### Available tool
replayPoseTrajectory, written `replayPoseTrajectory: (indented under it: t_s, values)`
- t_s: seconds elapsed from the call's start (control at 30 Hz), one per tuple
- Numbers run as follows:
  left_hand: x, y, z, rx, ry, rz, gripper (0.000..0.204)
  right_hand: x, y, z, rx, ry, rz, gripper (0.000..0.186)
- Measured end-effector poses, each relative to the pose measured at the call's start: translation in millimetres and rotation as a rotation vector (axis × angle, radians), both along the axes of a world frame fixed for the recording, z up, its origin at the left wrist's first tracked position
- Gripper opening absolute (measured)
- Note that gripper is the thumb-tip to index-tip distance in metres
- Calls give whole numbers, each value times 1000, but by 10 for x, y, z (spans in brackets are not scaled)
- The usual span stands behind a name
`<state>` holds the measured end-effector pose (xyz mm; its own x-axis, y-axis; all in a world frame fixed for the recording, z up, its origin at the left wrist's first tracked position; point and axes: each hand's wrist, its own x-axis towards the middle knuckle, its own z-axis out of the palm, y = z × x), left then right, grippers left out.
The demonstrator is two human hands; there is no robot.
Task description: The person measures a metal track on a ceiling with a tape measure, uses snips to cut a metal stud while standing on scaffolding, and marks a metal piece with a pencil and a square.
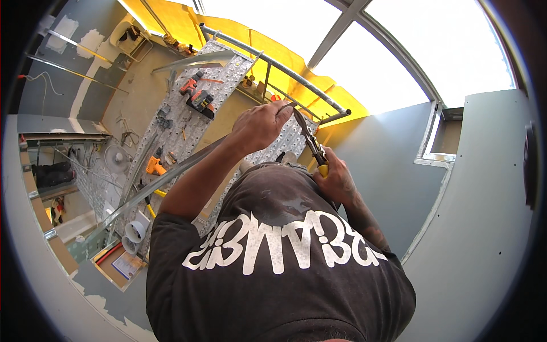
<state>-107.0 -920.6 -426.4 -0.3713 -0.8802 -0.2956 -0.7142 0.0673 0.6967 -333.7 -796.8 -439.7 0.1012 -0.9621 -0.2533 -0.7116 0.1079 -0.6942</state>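
I start closest in, with the black T-shirt [273, 308] printed in large white lettering, which fills the bottom of my view. Beyond it, the left hand [259, 126] is raised with its fingers curled closed and its thumb pressed forward, gripping a long, narrow, grey metal strip [188, 165] near its upper end. I can follow that strip behind the left forearm and down toward the lower left. The right hand [336, 179] has its fingers wrapped round the yellow-ended handles of dark metal hand snips [308, 137], whose blades point up toward the strip's end beside the left hand. I can't tell from here whether the blades touch it.

Past the hands I see a silvery, studded metal platform [228, 80]. On it a red-and-black cordless drill [189, 85] lies next to a black power tool with a battery pack [200, 102]; nearer the strip I see an orange power tool [155, 165]. Farther left, below the platform, stands a round white fan [117, 158]. A grey tubular rail [273, 61] crosses the platform's far end, with bright yellow sheeting [245, 43] hanging behind it and large, glaring window panes [393, 45] above.
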Motion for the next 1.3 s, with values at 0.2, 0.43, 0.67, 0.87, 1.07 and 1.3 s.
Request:
replayPoseTrajectory:
  t_s: [0.2,0.43,0.67,0.87,1.07,1.3]
  values:
    - [2,32,62,-10,-1,-4,55,1,55,-100,-13,-39,-38,45]
    - [6,27,59,2,5,-17,57,-2,71,-134,-30,-25,-44,41]
    - [-29,-77,-278,32,54,-47,61,-358,36,-31,44,-101,29,55]
    - [71,-366,-841,223,311,-244,57,-763,-131,-8,-212,178,195,66]
    - [100,-395,-411,502,277,-235,47,-787,-4,84,201,-183,-188,50]
    - [216,10,-789,-251,-31,-189,63,-758,-174,-212,227,-333,-126,65]
